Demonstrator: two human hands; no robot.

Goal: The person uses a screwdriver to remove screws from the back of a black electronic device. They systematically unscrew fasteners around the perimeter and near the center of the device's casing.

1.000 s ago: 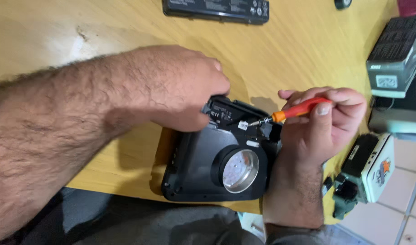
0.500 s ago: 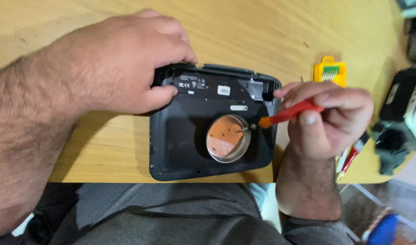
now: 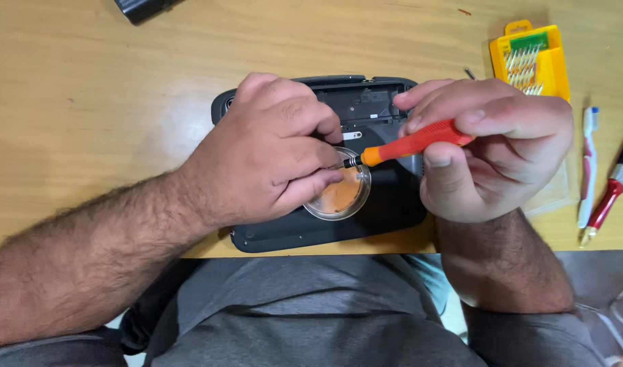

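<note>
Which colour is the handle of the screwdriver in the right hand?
Orange-red; the screwdriver handle in the right hand shows clearly in the head view.

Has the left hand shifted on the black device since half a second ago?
Yes. The left hand moved from the black device's top-left corner down toward its round disc.

Bright, even overhead light w/ soft glare on the wooden table [image 3: 108, 102]; sharp focus, slight edge distortion.

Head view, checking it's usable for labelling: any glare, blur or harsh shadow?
Head view: sharp on both hands; soft glare patch on the wooden table left of the black device; round clear cover reflects orange; only soft shadows under the left hand and right hand.
</note>
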